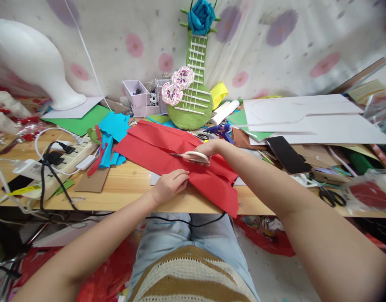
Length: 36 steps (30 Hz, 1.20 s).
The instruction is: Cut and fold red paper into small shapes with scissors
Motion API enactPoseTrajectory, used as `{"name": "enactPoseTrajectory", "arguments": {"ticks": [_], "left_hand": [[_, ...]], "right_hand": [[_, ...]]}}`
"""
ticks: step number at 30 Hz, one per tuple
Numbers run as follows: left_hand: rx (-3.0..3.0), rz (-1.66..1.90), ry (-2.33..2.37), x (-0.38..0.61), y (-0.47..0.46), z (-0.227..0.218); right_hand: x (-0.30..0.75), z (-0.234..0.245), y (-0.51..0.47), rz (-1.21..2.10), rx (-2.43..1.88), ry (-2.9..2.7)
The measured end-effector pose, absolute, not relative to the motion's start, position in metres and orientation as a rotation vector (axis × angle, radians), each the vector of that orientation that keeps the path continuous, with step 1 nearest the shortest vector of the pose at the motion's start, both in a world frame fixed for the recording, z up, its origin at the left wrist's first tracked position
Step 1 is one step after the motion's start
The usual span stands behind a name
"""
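Note:
A long sheet of red paper [149, 155] with creases lies slantwise across the wooden table. My right hand [207, 152] is closed around the pale handles of a pair of scissors [196, 157], whose blades point left over the paper, along a split in it. At the sheet's near edge, my left hand [172, 184] pinches the red paper between thumb and fingers. Behind the paper stands a green guitar-shaped craft piece [189, 110] with white strings and a blue paper flower [201, 17].
On the left are a power strip [59, 167] with tangled cables and pieces of blue crepe paper [113, 126]. A blue glue gun [220, 131], a black phone [287, 154], black-handled scissors [332, 196] and white boards [337, 126] lie to the right. A white mannequin head [32, 58] stands back left.

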<state>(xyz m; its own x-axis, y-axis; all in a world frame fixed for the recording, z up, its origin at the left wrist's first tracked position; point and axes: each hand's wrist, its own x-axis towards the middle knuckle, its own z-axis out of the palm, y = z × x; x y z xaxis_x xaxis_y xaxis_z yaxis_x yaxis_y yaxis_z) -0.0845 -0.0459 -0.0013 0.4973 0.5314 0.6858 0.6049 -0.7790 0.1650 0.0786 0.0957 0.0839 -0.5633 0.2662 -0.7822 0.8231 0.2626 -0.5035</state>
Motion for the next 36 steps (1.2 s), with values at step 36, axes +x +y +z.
{"name": "enactPoseTrajectory", "arguments": {"ticks": [36], "left_hand": [[-2.749, -0.535, -1.794, -0.156, -0.042, -0.003]], "right_hand": [[0.060, 0.078, 0.073, -1.156, 1.005, 2.109]]}}
